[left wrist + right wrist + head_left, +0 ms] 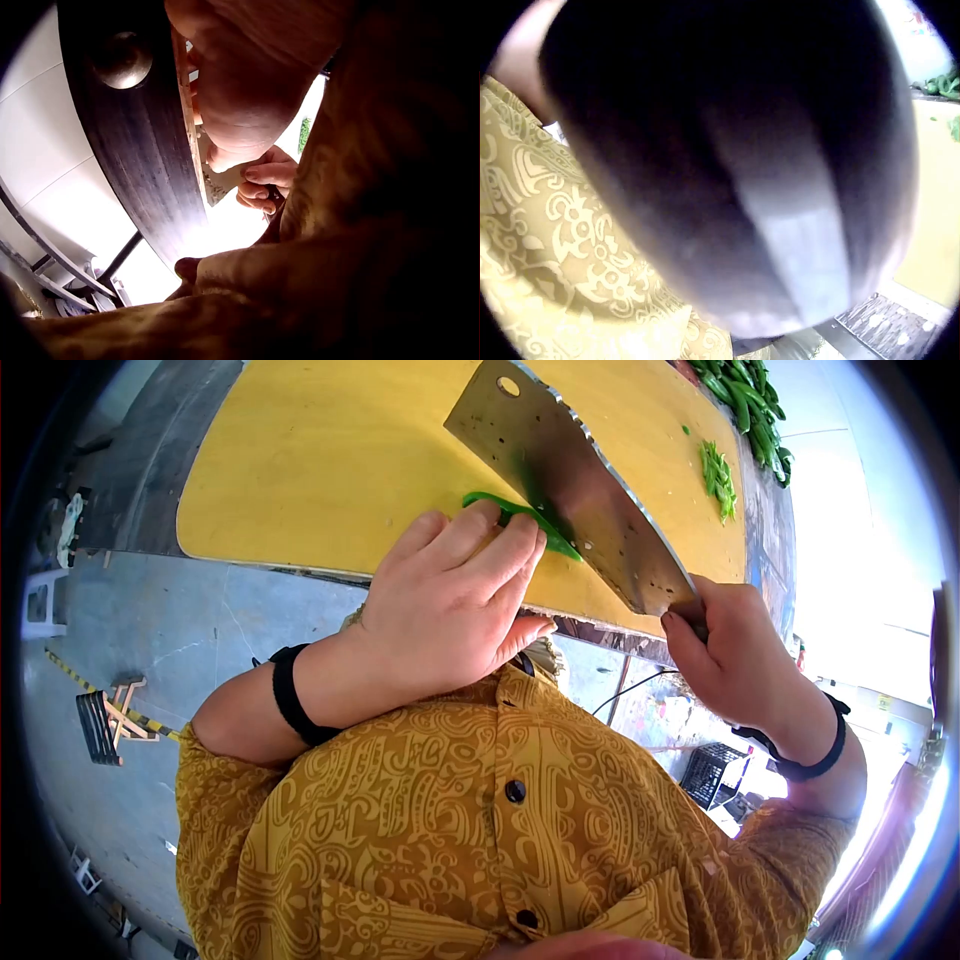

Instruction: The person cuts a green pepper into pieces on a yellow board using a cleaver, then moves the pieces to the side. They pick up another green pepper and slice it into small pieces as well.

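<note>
A broad cleaver [580,490] with a hole near one blade corner slants over the yellow cutting board [320,450]. My right hand [735,650] grips its handle; the left wrist view also catches the right hand [262,184] around the handle. On the board's near side lies a green pepper [560,540], its far end beside the blade. My left hand [450,585] holds the pepper down with bent fingers, covering part of it, and its thumb sticks out toward the right. In the right wrist view a dark, blurred shape hides the hand's work.
Sliced green pepper [718,480] lies in a small heap at the board's right. Beyond it, whole green peppers [750,405] are piled at the table's far right corner. A black crate [712,772] stands on the floor at the right, and a folding stool [115,720] at the left.
</note>
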The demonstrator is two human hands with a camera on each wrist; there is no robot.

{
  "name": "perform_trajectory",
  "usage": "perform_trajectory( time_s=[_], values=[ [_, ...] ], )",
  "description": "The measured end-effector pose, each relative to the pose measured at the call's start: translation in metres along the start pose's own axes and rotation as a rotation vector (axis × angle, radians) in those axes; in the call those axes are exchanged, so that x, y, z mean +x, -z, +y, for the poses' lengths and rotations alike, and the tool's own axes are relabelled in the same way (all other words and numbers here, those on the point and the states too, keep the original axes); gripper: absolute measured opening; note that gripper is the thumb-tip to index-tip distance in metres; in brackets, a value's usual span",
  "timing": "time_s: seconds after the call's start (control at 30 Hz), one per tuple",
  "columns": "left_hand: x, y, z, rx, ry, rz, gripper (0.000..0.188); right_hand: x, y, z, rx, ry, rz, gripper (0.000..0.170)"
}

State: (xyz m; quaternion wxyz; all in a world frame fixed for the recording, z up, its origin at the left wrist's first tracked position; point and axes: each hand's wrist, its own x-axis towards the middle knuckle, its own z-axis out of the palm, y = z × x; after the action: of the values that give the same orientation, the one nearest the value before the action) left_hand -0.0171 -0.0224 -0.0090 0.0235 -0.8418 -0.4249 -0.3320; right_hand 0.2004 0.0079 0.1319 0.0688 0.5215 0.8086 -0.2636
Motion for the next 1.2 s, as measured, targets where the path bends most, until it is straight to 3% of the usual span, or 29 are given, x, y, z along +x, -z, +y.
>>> perform_trajectory(
  time_s=[0.13, 0.43, 0.67, 0.9, 1.07, 1.2],
  values=[
    [0.0, -0.002, -0.002, -0.016, -0.002, 0.0, 0.059, 0.006, 0.004, -0.003, -0.018, -0.085, -0.069, 0.013],
    [-0.002, -0.002, -0.002, -0.028, -0.003, 0.028, 0.057, 0.034, -0.008, -0.008, -0.039, 0.036, 0.023, 0.017],
    [-0.007, -0.006, -0.002, -0.085, -0.004, 0.163, 0.054, 0.03, -0.014, 0.001, 0.27, -0.01, 0.096, 0.016],
    [-0.008, -0.008, -0.003, -0.076, -0.029, 0.162, 0.05, 0.012, -0.003, -0.012, 0.142, 0.023, 0.06, 0.014],
    [-0.008, -0.004, -0.004, -0.111, -0.015, 0.113, 0.054, 0.007, -0.002, -0.02, 0.155, -0.063, 0.018, 0.016],
    [-0.006, -0.007, -0.004, -0.071, -0.027, 0.156, 0.046, 0.006, -0.001, -0.02, 0.13, -0.095, -0.026, 0.016]
  ],
)
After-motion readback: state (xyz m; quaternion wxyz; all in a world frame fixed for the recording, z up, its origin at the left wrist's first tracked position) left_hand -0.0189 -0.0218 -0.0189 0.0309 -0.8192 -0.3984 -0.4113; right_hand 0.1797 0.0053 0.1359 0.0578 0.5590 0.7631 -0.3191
